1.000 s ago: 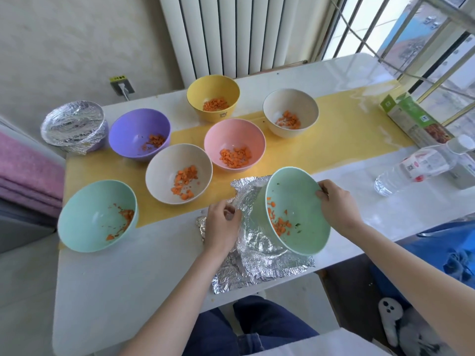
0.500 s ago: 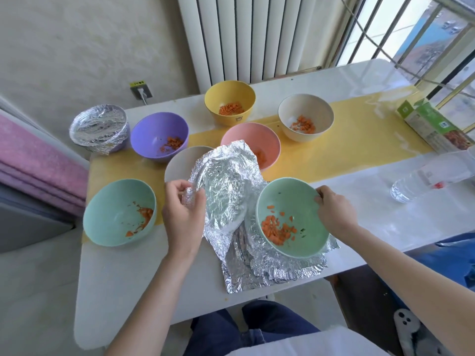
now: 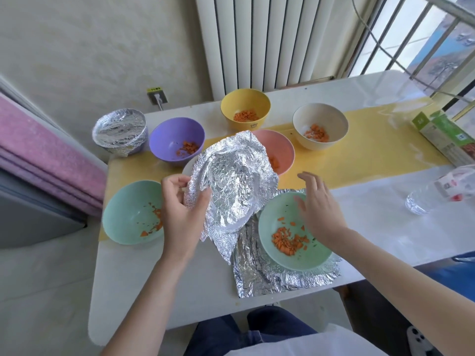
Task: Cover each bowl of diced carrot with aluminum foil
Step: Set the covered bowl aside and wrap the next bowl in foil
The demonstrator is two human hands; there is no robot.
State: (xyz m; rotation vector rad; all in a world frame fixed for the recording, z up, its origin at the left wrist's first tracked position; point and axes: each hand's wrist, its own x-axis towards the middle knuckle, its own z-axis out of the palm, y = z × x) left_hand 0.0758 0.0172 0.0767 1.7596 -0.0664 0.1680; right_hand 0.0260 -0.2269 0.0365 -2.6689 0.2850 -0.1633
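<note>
My left hand (image 3: 181, 214) pinches the left edge of a crinkled, bowl-shaped foil sheet (image 3: 231, 186) and holds it up above the table. A mint green bowl of diced carrot (image 3: 290, 240) sits upright on a second flat foil sheet (image 3: 259, 276) near the table's front edge. My right hand (image 3: 318, 211) hovers with straight fingers over that bowl's far right rim, holding nothing. Further bowls of carrot stand behind: mint green (image 3: 128, 214), purple (image 3: 176, 140), yellow (image 3: 245, 109), pink (image 3: 280, 150) and cream (image 3: 320, 125). A foil-covered bowl (image 3: 119, 131) stands at the far left.
A yellow mat (image 3: 372, 155) runs across the white table (image 3: 159, 286). The green foil box (image 3: 447, 137) and a lying plastic bottle (image 3: 437, 194) are at the right. Another bowl (image 3: 189, 167) is mostly hidden behind the raised foil. A radiator and window bars are behind.
My right hand let go of the green bowl's rim and rose over it. The bowl went from tilted to upright on the flat foil. My left hand lifted the shaped foil higher.
</note>
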